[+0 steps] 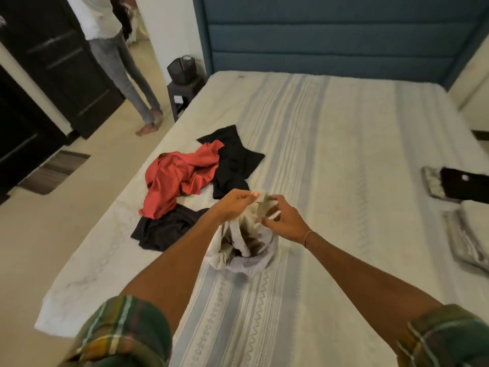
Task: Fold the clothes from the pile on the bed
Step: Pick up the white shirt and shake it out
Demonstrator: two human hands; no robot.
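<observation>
While both hands lift it off the bed (330, 123), the pale garment (246, 242) hangs at centre: left hand (232, 202) pinches its top edge, right hand (284, 218) grips alongside. Pile (190, 178) at 10 o'clock. Step: opening it out; next likely needs finding corners.

A white cloth with dark marks (246, 242) hangs bunched up above the bed (344, 128), near its front edge. A crumpled red top (180, 176) and black clothes (232, 157) lie in a pile by the left edge.
</observation>
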